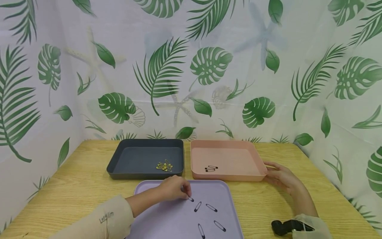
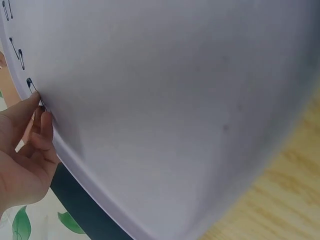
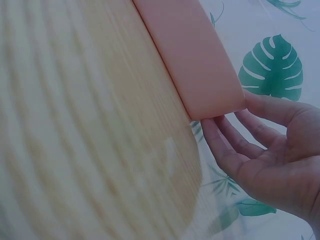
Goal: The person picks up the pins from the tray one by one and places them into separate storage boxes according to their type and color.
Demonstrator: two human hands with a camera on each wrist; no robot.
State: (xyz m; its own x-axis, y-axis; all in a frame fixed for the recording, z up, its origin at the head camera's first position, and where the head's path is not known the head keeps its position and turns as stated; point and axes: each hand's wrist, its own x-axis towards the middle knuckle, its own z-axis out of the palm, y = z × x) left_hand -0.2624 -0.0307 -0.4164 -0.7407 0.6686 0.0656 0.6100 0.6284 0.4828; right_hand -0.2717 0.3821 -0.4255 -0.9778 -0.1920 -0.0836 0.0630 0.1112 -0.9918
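Observation:
My left hand reaches over the lilac tray and pinches a black safety pin between thumb and fingertips. In the left wrist view, the dark head of that safety pin sticks out past the fingertips. Several more black safety pins lie spread over the tray's right half. At the right, my right hand touches the near right corner of the pink tray. Its fingers are extended along the outer wall, with the thumb up by the rim.
Left of the pink tray stands a dark grey tray holding a small heap of gold safety pins. A few black safety pins lie in the pink tray. A leaf-patterned cloth backs the wooden table.

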